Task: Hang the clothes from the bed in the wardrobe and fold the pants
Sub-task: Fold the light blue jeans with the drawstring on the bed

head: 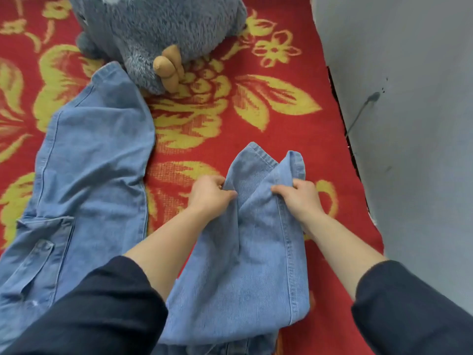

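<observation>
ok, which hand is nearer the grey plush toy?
Left. The left hand grips the jeans leg nearer the camera than the plush toy, slightly to its right; the right hand grips the leg's other edge, further right.

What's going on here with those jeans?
A person is handling a pair of light blue jeans spread on a red and yellow floral blanket. The left hand and right hand both grip one trouser leg near its hem, bunching the cloth between them. The other leg lies flat to the left, its hem next to a grey plush toy. The jeans are not folded yet.
</observation>
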The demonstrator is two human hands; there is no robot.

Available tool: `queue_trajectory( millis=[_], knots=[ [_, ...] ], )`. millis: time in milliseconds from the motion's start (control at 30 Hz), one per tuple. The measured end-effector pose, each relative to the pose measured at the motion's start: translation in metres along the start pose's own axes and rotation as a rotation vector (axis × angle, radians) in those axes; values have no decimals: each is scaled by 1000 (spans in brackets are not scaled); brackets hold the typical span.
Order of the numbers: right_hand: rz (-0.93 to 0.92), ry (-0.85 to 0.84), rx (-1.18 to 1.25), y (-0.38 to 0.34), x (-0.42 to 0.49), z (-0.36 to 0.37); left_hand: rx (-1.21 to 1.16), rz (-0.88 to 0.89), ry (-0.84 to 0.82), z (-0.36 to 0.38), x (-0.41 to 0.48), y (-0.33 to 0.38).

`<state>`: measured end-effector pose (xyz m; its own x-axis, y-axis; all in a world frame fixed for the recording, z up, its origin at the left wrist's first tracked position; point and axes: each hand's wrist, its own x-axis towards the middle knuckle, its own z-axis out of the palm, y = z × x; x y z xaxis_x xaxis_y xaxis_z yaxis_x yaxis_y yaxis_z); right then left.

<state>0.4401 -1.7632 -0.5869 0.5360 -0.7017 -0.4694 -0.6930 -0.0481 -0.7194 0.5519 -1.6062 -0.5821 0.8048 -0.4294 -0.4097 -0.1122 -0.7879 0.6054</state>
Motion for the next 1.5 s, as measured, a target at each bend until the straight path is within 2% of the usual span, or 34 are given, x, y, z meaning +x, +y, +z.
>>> queue_trajectory(
  millis=[67,200,233,300,367,400,467,567,700,800,967,1067,1200,1333,1433,1500],
  knots=[
    [-142,61,20,-30,8,-16,-11,42,128,-22,12,13],
    [-335,161,236,-99,30,-47,-358,121,396,-80,52,55],
    [-360,166,285,-114,37,-52,-471,136,405,-92,61,66],
    [-353,160,324,-135,49,-53,-689,143,298,-108,71,80],
    [-281,169,216,-133,56,-47,-745,169,170,-104,66,74],
    [-251,184,116,-123,54,-43,-705,205,151,-95,57,62],
    [-227,163,-73,-84,36,-27,-456,245,169,-65,23,22],
    [-207,19,-281,-5,-14,3,-69,284,187,-7,-64,-49],
    [-106,18,-301,75,-87,27,284,304,73,55,-185,-116],
    [-27,17,-256,97,-124,38,430,294,10,76,-246,-140],
    [19,-82,-306,107,-157,45,432,209,-37,92,-311,-156],
    [-23,-79,-373,107,-171,40,385,139,-163,107,-347,-157],
    [-109,-34,-517,91,-184,34,414,-75,-292,143,-393,-146],
    [-86,5,-542,73,-192,33,514,-248,-291,160,-406,-130],
    [-90,4,-536,56,-199,35,501,-254,-351,150,-397,-121],
    [-98,3,-563,40,-204,38,336,-233,-374,127,-393,-123]
  ],
)
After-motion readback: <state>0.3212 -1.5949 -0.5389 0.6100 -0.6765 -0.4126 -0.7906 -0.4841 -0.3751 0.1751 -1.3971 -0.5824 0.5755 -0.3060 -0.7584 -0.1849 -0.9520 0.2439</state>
